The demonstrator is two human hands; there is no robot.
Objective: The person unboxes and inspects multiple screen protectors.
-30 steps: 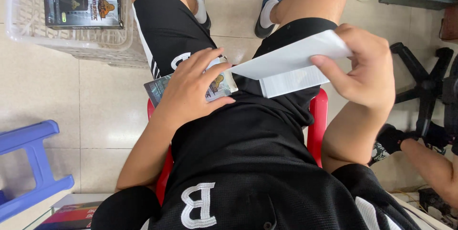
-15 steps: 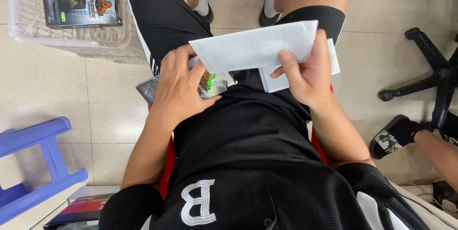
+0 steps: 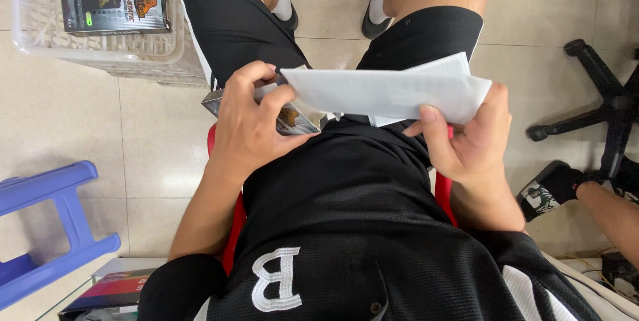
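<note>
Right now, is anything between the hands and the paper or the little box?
Nothing visible. The left hand already grips the small box on the lap, and the right hand pinches the folded white paper, whose left end reaches the left hand's fingertips, right above the box.

1. Left hand (image 3: 249, 121): fingers curled closed in a grip over the lap; forearm bare, angled up from the lower left.
2. Right hand (image 3: 469, 141): thumb pinching against bent fingers; wrist cocked inward; forearm rising from the lower right.
</note>
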